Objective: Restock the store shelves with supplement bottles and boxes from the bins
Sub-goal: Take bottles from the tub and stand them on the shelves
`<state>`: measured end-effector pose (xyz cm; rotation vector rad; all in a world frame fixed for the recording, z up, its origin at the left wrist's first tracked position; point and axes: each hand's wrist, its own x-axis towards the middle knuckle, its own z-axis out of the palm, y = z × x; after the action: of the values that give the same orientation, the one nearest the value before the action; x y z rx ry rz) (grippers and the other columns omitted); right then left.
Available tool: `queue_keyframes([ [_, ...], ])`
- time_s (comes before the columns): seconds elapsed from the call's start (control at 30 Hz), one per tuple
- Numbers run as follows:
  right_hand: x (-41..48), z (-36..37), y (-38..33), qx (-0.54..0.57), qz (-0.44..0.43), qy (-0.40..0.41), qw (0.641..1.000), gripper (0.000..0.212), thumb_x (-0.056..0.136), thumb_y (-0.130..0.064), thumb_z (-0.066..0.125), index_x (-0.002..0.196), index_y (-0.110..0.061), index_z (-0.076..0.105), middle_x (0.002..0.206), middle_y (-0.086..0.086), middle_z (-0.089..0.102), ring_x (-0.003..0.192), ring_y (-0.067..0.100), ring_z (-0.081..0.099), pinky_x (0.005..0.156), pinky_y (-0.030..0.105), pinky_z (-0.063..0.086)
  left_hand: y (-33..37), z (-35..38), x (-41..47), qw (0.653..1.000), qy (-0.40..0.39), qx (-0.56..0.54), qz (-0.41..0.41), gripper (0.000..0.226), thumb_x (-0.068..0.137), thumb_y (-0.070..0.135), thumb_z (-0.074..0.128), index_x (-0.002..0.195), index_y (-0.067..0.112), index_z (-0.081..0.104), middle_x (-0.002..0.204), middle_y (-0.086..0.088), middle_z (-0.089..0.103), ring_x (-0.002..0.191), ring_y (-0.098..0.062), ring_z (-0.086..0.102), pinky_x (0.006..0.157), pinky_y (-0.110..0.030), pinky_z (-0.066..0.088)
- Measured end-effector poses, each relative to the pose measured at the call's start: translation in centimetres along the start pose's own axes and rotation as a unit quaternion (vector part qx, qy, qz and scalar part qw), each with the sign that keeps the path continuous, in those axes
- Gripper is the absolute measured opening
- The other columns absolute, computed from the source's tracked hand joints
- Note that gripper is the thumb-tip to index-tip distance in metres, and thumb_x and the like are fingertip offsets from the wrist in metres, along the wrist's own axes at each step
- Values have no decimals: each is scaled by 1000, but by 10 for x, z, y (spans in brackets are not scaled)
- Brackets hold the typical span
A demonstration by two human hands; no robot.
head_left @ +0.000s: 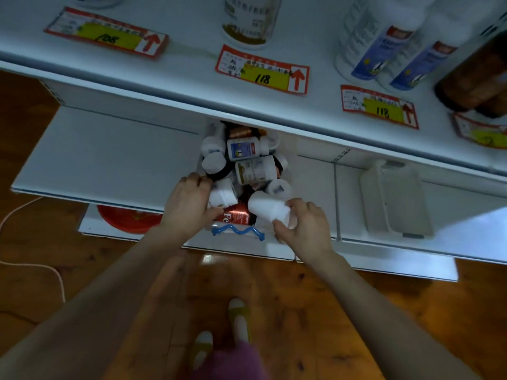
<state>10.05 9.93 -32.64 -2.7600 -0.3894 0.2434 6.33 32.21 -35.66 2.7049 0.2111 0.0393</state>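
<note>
On the upper shelf (178,58) we count four red-edged price tags. The left one (105,32) carries a blurred handwritten number we cannot make out, the middle tag (262,71) and the right tag (380,106) both read "118", and the fourth is cut off at the frame edge. All the ones we see whole bear a red arrow.

Below, on the lower shelf (109,154), the bin (241,240) with a wavy blue handle (237,231) holds a heap of bottles. The left hand (189,204) reaches in at its left side, arm extended, its grip curled around one small white bottle (222,193). Just beside it lies a red box (236,215) marked "Fe". The right hand (304,226) is at the bin's front right corner, its grip clasping one plain white bottle (267,208), tilted on its side.

Farther right sit a second white bin (395,198) and, above, two blue-labelled white bottles (375,50) – their print too blurred to read.
</note>
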Motion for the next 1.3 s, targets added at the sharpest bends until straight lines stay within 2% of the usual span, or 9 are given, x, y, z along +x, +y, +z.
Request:
queue_keyframes([
  [0.17,-47,-49,-3,133,18,-26,991,44,76,-20,71,118,-16,58,102,6,46,86,18,50,77,20,47,27,-41,-43,982,11,-163,-96,49,72,24,76,107,2,49,99,-13,56,88,-29,56,63,-31,39],
  [0.23,-68,-74,-6,163,19,-15,986,40,76,-17,71,114,-17,60,100,6,49,85,16,49,72,14,43,46,-64,-61,977,2,-196,-85,47,73,26,76,104,6,47,95,-9,56,85,-25,56,60,-30,38],
  [0.37,-103,-137,-12,228,25,1,973,34,80,-18,68,113,-18,61,95,0,57,78,4,55,67,16,45,90,-114,-93,965,8,-255,-59,45,74,30,74,106,15,45,86,7,52,81,-15,52,60,-27,42],
  [0.43,-116,-168,-12,254,40,9,966,32,82,-23,66,113,-23,58,89,-3,59,73,7,57,65,22,47,112,-134,-103,959,18,-277,-51,43,75,30,74,101,21,42,84,11,51,82,-15,53,65,-31,45],
  [0.6,-142,-226,-7,296,48,36,953,8,84,-21,64,86,-28,59,66,1,59,50,8,55,50,23,47,168,-169,-108,940,59,-336,-3,48,70,34,77,102,24,44,88,15,53,84,-11,56,73,-31,49],
  [0.77,-162,-271,8,310,48,77,946,4,86,-19,62,85,-21,58,72,2,60,53,13,55,51,29,44,221,-191,-98,933,80,-347,50,42,71,32,76,101,27,46,86,23,52,78,9,51,62,-9,39],
  [1.0,-179,-328,52,288,21,83,954,10,88,-24,60,97,-22,59,76,6,61,56,14,56,50,23,47,300,-192,-95,921,109,-362,89,41,72,31,75,100,28,46,86,22,52,78,6,52,65,-16,44],
  [1.17,-176,-354,84,216,21,37,975,41,78,-9,67,115,-23,53,88,-6,54,63,9,57,55,19,51,339,-185,-95,917,117,-373,83,42,72,33,76,100,31,44,90,17,56,84,-12,61,73,-44,55],
  [1.3,-164,-366,94,189,-2,44,981,24,80,-19,65,101,-16,54,73,-1,60,52,10,60,49,22,50,354,-184,-97,918,152,-358,76,42,73,30,75,101,26,44,87,18,53,83,-11,58,75,-39,53],
])
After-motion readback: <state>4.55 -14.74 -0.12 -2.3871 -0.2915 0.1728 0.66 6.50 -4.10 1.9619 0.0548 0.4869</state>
